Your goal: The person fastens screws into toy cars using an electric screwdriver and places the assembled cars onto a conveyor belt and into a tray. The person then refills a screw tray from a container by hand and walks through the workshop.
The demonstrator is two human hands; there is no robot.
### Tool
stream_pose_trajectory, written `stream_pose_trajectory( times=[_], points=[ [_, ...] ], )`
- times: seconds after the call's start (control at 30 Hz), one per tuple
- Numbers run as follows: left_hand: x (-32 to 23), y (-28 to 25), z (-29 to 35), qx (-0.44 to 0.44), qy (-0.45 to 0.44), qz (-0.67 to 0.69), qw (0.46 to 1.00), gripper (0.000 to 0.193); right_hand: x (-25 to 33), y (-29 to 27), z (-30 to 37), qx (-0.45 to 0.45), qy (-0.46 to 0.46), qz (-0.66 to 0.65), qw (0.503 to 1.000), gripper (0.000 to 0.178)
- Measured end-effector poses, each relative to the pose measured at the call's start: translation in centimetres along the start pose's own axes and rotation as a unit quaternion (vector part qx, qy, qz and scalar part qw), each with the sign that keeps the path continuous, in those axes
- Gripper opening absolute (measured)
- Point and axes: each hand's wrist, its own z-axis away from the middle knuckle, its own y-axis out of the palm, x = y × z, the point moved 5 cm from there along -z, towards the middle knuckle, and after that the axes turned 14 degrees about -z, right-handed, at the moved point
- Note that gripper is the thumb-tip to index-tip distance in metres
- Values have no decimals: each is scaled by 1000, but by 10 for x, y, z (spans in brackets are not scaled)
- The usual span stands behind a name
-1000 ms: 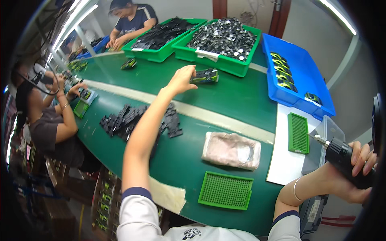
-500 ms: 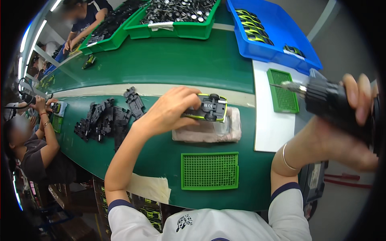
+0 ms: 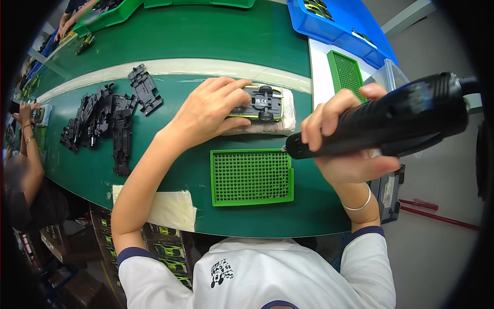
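Observation:
My left hand [image 3: 208, 110] grips a toy car [image 3: 266, 104] turned upside down, its black underside and wheels facing up and a thin yellow-green edge showing. The car lies on a cloth-wrapped pad [image 3: 289, 110]. In my right hand [image 3: 337, 126] is a black electric screwdriver [image 3: 396, 116], fingers wrapped round its body. Its tip points left and sits at the upper right corner of a green tray full of small holes [image 3: 252, 177]; whether the tip touches the tray I cannot tell. Left of my left forearm lies a heap of black plastic car bases [image 3: 98, 116].
A second green tray [image 3: 346, 72] lies on a white board at right, below a blue bin [image 3: 368, 45] with toy cars. Green bins [image 3: 200, 2] stand at the far edge. A pale cloth [image 3: 172, 208] lies on the near table edge. Co-workers sit at left.
The screwdriver has swung left and down from the right side to the holed tray. My left hand has set the car lower on the pad. The whole view has shifted.

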Motion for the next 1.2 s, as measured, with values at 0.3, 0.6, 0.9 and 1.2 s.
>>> stream_pose_trajectory(
  times=[0.3, 0.6, 0.9, 1.2],
  points=[
    [2, 2, 1, -20, 0, -1, 1000, 35, -19, 0, 15, -56, 113, 80, 989, 88],
    [6, 1, 5, 13, -32, 14, 999, 38, -21, 3, 17, -39, 134, 82, 987, 88],
    [-27, -15, -4, -36, 34, 45, 998, 33, -22, 2, 15, -33, 136, 75, 987, 89],
    [-4, -15, 2, -30, -51, -31, 998, 40, 18, 7, -25, 58, -31, 38, 997, 94]
  ],
)
